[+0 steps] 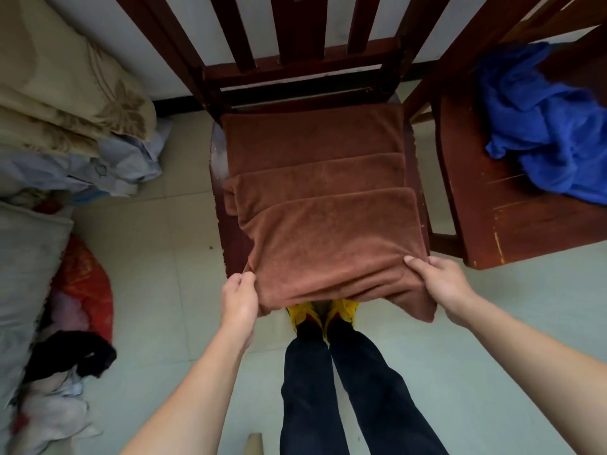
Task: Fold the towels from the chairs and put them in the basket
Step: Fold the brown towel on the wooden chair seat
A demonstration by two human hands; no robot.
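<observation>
A brown towel (322, 224) lies in stepped layers on the seat of a dark wooden chair (218, 165), its near end hanging off the front edge. My left hand (239, 298) pinches the towel's near left corner. My right hand (441, 285) grips its near right corner, thumb on top. A crumpled blue towel (542, 126) lies on the seat of a second wooden chair (512, 224) to the right. No basket is in view.
Beige bedding (65, 80) and pale blue cloth (115, 165) pile up at the left, with red (85, 287), black (69, 356) and white clothes on the floor below them. My legs and yellow shoes (322, 315) stand on pale tiles in front of the chair.
</observation>
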